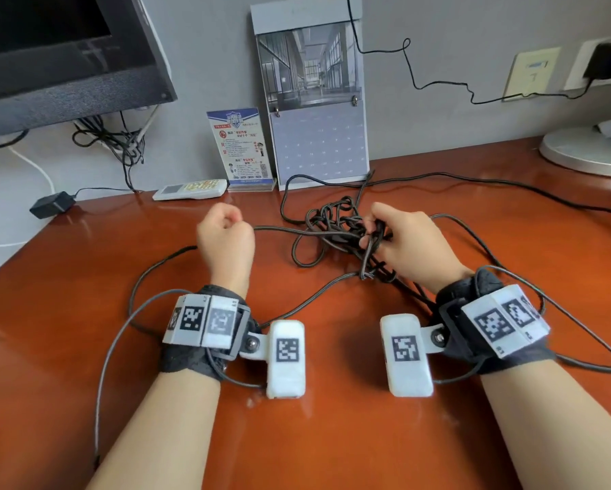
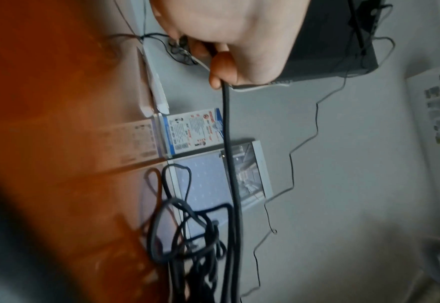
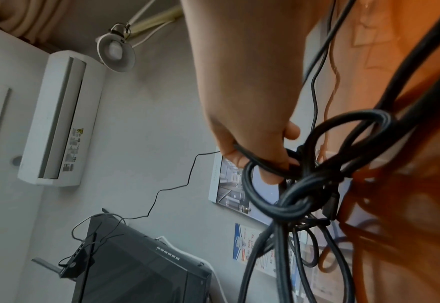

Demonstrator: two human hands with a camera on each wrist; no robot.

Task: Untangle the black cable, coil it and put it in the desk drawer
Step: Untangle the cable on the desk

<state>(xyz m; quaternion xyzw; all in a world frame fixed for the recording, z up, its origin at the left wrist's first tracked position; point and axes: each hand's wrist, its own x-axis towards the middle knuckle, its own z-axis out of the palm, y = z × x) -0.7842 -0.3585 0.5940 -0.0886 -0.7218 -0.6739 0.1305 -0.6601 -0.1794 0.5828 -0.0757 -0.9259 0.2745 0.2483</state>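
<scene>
A black cable (image 1: 335, 224) lies in a knotted tangle on the reddish wooden desk (image 1: 84, 284), with long loose runs trailing left, right and toward me. My right hand (image 1: 408, 242) grips the right side of the knot, fingers hooked through its loops (image 3: 270, 164). My left hand (image 1: 226, 235), curled into a fist to the left of the knot, holds one strand of the cable (image 2: 225, 114) that runs taut toward the tangle (image 2: 187, 235). No drawer shows in any view.
A monitor (image 1: 60, 54) stands at the back left with its own wires below. A remote (image 1: 190, 189), a blue leaflet stand (image 1: 242, 146) and a desk calendar (image 1: 314, 100) line the wall. A lamp base (image 1: 587, 150) sits back right; a black adapter (image 1: 51, 205) at the left edge.
</scene>
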